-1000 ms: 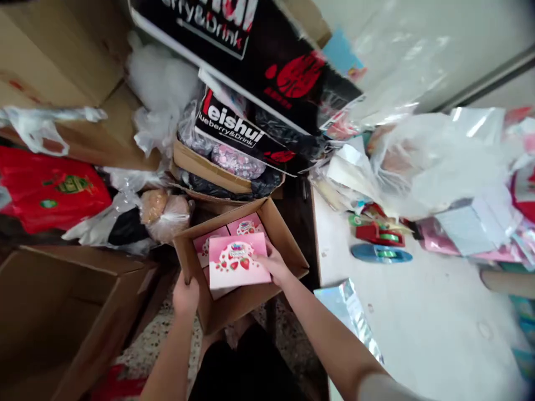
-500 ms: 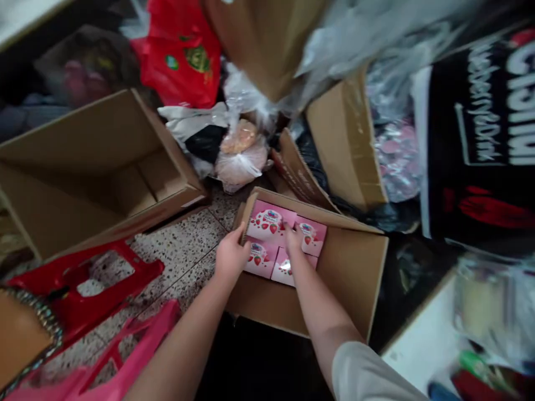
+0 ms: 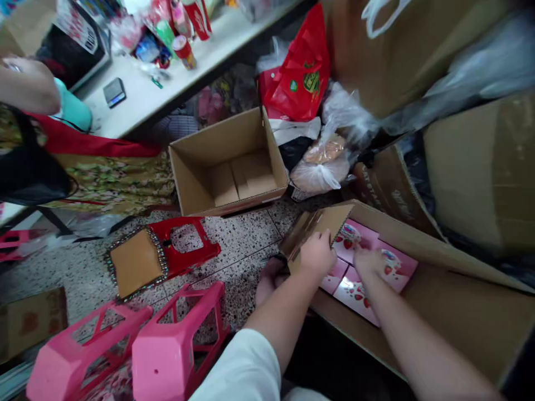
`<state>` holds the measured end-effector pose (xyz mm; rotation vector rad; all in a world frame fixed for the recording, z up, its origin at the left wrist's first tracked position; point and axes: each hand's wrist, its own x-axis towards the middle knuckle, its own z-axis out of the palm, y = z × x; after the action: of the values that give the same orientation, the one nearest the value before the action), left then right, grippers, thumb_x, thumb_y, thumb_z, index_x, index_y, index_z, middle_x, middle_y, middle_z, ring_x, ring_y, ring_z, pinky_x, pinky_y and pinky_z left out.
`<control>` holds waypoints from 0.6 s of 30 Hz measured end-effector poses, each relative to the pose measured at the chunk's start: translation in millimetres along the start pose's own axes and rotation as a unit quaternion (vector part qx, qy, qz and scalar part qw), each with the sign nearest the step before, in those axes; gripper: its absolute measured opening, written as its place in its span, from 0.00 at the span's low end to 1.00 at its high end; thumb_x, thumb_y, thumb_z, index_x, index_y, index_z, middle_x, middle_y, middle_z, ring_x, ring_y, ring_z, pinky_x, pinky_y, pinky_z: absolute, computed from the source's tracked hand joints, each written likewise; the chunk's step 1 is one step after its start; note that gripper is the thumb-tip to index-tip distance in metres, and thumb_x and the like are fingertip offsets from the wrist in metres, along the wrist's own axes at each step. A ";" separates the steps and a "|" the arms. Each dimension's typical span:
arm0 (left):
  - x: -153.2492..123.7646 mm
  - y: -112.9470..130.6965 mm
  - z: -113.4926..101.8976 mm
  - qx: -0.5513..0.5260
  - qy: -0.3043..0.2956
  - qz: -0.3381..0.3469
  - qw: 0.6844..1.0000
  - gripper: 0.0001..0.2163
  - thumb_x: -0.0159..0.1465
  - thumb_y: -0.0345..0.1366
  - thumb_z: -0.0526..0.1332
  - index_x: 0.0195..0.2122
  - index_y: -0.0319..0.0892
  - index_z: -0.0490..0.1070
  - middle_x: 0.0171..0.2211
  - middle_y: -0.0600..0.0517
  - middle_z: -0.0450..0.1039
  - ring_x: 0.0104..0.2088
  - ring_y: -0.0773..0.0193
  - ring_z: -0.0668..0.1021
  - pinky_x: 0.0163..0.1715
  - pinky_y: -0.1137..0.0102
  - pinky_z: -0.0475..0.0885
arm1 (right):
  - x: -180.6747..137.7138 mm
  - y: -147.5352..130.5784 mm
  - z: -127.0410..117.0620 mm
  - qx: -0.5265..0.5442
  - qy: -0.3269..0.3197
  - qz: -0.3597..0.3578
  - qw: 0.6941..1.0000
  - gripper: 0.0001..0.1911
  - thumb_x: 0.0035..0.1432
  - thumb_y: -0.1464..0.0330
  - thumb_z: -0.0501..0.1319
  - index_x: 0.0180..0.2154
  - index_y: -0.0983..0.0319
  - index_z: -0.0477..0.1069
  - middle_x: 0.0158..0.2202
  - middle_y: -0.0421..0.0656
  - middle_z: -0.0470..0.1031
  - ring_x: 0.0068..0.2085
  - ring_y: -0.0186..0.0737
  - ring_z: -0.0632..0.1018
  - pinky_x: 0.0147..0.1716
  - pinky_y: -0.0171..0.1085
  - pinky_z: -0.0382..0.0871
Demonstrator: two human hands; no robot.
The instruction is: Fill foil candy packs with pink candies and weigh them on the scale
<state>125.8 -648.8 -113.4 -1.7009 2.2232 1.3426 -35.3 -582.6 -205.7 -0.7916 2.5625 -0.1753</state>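
An open cardboard carton (image 3: pixel 460 317) lies at the lower right with several pink strawberry-print boxes (image 3: pixel 397 264) packed in its far end. My left hand (image 3: pixel 317 253) is closed over the carton's left flap and edge. Inside the carton, my right hand (image 3: pixel 368 260) presses on the pink boxes with its fingers bent down; what they grip is hidden. Both forearms reach in from the bottom of the view.
An empty carton (image 3: pixel 228 164) stands open on the speckled floor. Red (image 3: pixel 184 250) and pink plastic stools (image 3: pixel 167 345) lie on the floor at left. A red bag (image 3: pixel 301 83) and clear bags pile behind. Another person (image 3: pixel 29 89) sits at a white table (image 3: pixel 142 100).
The view has swung left, from the table to the floor. A pink box held over the carton a second ago now lies inside with the others. My left hand stays on the carton's edge.
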 end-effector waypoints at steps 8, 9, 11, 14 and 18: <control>-18.0 -19.8 -30.2 -0.009 0.003 -0.021 1.000 0.18 0.63 0.34 0.57 0.55 0.44 0.71 0.52 0.45 0.75 0.52 0.59 0.76 0.52 0.70 0.69 | -146.2 -0.5 -41.9 0.055 -0.069 -0.345 0.934 0.15 0.57 0.65 0.56 0.44 0.57 0.77 0.47 0.44 0.80 0.50 0.43 0.79 0.52 0.42 0.72; -16.7 -21.5 -32.7 -0.002 -0.003 -0.021 1.000 0.19 0.63 0.35 0.56 0.55 0.44 0.70 0.53 0.45 0.75 0.52 0.59 0.76 0.52 0.70 0.69 | -161.2 14.8 -49.5 0.042 -0.055 -0.374 0.925 0.17 0.59 0.67 0.55 0.47 0.58 0.77 0.49 0.47 0.80 0.51 0.44 0.78 0.53 0.45 0.72; -12.5 -21.1 -39.1 0.025 -0.025 -0.018 0.999 0.18 0.64 0.37 0.55 0.55 0.43 0.70 0.52 0.43 0.75 0.51 0.58 0.78 0.48 0.70 0.71 | -192.0 50.1 -64.7 0.011 -0.016 -0.376 0.926 0.19 0.63 0.68 0.52 0.52 0.61 0.74 0.53 0.50 0.77 0.54 0.46 0.76 0.56 0.50 0.70; -10.5 -10.5 -52.5 0.094 -0.068 0.012 0.993 0.18 0.65 0.40 0.54 0.51 0.40 0.73 0.46 0.40 0.79 0.46 0.54 0.81 0.41 0.67 0.73 | -243.6 106.1 -83.0 -0.014 0.054 -0.243 0.968 0.21 0.65 0.67 0.50 0.56 0.58 0.71 0.57 0.49 0.74 0.59 0.48 0.73 0.60 0.54 0.65; -28.0 9.1 -69.0 0.202 -0.090 0.130 0.967 0.15 0.64 0.40 0.55 0.44 0.36 0.76 0.36 0.41 0.81 0.39 0.52 0.82 0.37 0.66 0.74 | -313.3 169.9 -87.0 -0.020 0.209 0.145 0.967 0.25 0.62 0.64 0.49 0.60 0.54 0.65 0.62 0.49 0.67 0.63 0.55 0.67 0.60 0.58 0.63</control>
<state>160.5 -671.2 -50.8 -1.1400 2.4565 0.9401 69.3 -267.0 -50.7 -0.4127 3.0536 -0.2159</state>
